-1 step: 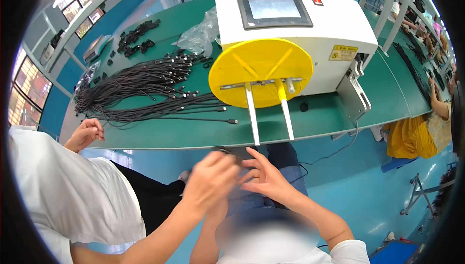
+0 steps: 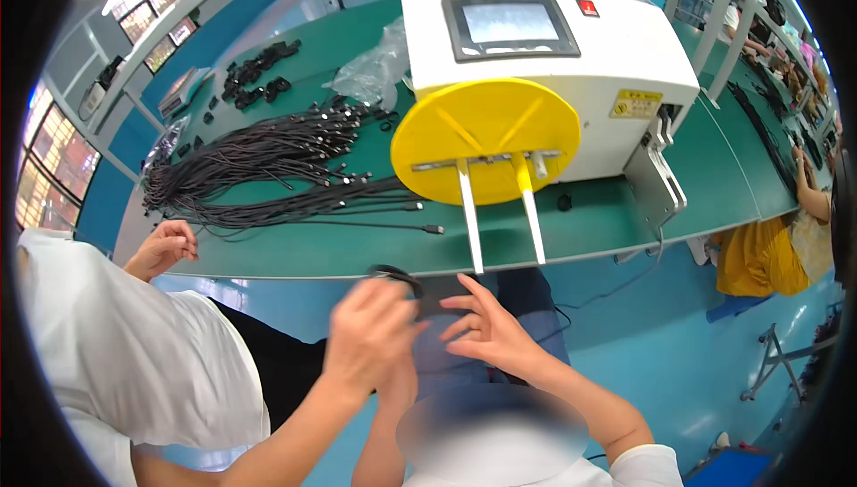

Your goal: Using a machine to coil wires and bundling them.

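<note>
Below the table's front edge, my right hand (image 2: 486,331) hangs open, its fingers spread and slightly curled with nothing between them. My left hand (image 2: 398,382) is mostly hidden behind a co-worker's blurred hand (image 2: 368,331), so its fingers cannot be made out. A black cable coil (image 2: 393,274) shows just above those two overlapping hands; which of them holds it is unclear. Ahead of my hands stands a white machine (image 2: 544,32) with a screen and a yellow disc (image 2: 486,121), from which two prongs (image 2: 470,219) stick out toward me.
On the green table (image 2: 339,250), a heap of black cables (image 2: 250,157) lies left of the machine. Behind it are black coiled pieces (image 2: 254,76) and a clear plastic bag (image 2: 373,67). The co-worker's other hand (image 2: 165,248) is at the table's left edge. More people sit far right.
The co-worker's blurred hand and the cable coil have shifted left, away from my right hand. My right hand keeps its open pose, and the whole view has moved slightly.
</note>
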Demonstrator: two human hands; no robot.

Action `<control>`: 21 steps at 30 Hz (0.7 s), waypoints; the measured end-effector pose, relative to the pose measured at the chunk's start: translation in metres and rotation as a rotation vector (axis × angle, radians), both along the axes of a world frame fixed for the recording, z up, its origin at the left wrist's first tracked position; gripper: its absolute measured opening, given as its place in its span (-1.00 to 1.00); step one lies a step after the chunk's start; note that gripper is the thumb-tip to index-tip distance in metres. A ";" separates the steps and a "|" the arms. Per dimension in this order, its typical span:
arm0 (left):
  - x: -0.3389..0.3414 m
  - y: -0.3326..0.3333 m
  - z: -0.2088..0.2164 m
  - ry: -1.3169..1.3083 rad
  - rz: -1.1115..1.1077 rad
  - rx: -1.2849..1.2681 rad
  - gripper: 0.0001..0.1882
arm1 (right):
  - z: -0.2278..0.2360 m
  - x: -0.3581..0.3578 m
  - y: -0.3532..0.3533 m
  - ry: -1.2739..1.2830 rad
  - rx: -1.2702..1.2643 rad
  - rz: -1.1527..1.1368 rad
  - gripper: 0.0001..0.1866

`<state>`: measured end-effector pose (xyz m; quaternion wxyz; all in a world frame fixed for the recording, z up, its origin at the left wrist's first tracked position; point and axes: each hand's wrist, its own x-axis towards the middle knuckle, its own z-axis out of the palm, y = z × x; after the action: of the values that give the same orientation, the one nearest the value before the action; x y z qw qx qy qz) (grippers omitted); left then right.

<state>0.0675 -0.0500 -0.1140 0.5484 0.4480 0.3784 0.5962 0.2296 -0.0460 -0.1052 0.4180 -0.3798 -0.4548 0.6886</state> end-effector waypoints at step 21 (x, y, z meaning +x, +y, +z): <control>-0.081 0.157 0.018 1.430 0.119 0.393 -0.67 | 0.026 -0.008 0.047 -0.291 0.136 0.085 -0.61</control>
<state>-0.0137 0.1068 -0.0961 0.0449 0.7952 0.5531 0.2445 0.2214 0.0008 -0.0793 0.3431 -0.4268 -0.5717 0.6110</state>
